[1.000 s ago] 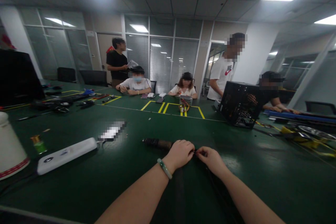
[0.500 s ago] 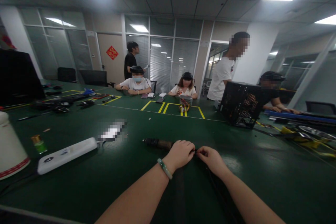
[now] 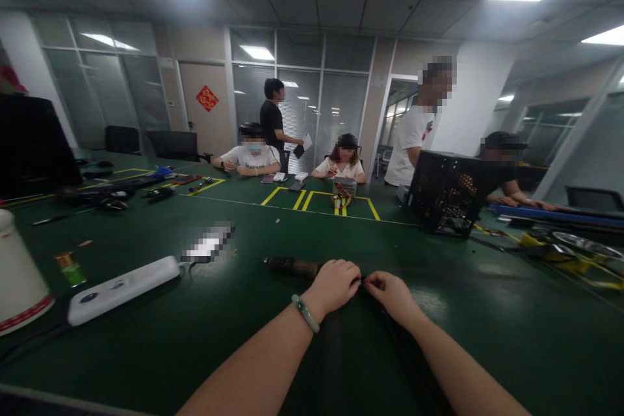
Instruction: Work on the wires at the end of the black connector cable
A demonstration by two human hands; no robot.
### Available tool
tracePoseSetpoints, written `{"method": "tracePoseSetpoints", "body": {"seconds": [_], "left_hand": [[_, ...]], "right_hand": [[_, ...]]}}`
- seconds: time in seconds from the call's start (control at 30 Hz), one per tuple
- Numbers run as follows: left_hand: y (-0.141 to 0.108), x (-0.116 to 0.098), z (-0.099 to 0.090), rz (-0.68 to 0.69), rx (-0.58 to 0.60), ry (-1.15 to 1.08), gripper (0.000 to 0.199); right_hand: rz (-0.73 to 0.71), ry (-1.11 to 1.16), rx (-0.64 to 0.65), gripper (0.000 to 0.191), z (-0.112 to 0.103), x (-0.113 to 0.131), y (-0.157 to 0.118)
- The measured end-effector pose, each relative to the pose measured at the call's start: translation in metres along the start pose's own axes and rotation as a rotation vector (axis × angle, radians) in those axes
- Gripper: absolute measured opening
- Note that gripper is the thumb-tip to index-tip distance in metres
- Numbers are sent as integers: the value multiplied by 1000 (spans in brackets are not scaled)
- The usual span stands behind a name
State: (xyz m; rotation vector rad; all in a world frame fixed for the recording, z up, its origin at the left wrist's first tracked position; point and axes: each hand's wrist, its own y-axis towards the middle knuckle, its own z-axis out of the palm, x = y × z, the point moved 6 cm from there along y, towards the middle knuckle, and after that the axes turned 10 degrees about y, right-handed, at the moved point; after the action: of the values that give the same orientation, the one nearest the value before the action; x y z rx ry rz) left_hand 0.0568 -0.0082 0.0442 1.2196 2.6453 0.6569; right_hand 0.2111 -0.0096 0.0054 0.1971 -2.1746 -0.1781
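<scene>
Both pinched closed, my left hand and right hand grip a small dark piece at lower centre — a dark cylindrical tool lies just left on the surface.

From here I see L arm bare bar a rd bangle, mottled pale & dk grn; R arm bare.

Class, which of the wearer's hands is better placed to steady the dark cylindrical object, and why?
Probably the left hand: it curls over one end of the dark cylindrical object. The right hand, fingers pinched, is farther from it.
</scene>
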Motion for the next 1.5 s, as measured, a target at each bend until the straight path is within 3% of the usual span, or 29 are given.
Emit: {"method": "tracePoseSetpoints", "body": {"seconds": [0.13, 0.3, 0.73, 1.5], "left_hand": [[0, 1, -2, -11, -11, -15, 14], [0, 0, 0, -7, 16, 5, 6], [-2, -4, -6, -9, 46, 69, 10], [-3, -2, -2, -6, -11, 79, 13]], "right_hand": [[-2, -6, 6, 20, 0, -2, 0], [-3, -17, -6, 21, 0, -4, 2], [-44, 8, -6, 22, 2, -2, 0], [-27, 0, -16, 23, 2, 0, -2]]}}
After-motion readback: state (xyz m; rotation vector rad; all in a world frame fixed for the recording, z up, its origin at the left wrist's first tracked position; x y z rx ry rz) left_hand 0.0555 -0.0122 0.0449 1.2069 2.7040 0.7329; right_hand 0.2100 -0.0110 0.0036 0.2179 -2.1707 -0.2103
